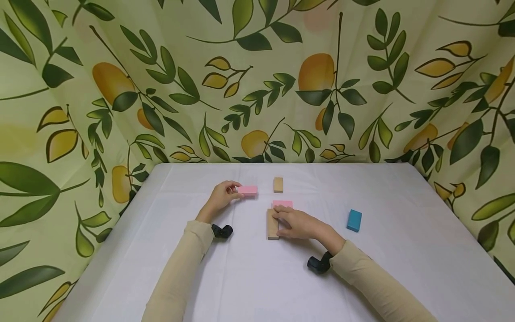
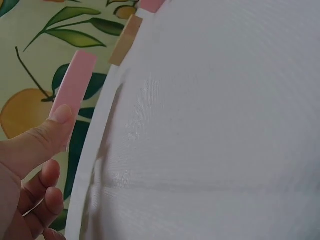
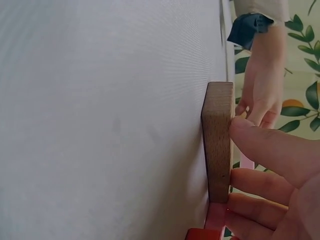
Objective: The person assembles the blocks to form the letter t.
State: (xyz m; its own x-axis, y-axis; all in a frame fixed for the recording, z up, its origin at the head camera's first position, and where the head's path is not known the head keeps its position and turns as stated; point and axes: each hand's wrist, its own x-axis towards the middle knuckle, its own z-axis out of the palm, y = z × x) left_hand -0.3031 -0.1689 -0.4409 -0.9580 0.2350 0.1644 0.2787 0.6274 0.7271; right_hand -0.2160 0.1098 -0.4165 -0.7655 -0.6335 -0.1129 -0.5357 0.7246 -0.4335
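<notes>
My left hand [image 1: 221, 197] pinches a pink block [image 1: 248, 191] by its left end. In the left wrist view the thumb lies along that pink block [image 2: 76, 82]. Fingertips of my right hand [image 1: 299, 222] touch a long wooden block [image 1: 272, 224] that lies flat on the table. In the right wrist view, the thumb and fingers meet the same side of the wooden block [image 3: 218, 145] and do not wrap round it. A second pink block [image 1: 283, 204] sits at the far end of the wooden one, partly hidden by the right hand.
Farther back lies a smaller wooden block [image 1: 278, 184]. A blue block [image 1: 354, 220] is off to the right. A red piece [image 3: 204, 234] shows at the bottom of the right wrist view. White cloth [image 1: 257, 281] covers the table; a leaf-patterned curtain [image 1: 273, 89] hangs behind it.
</notes>
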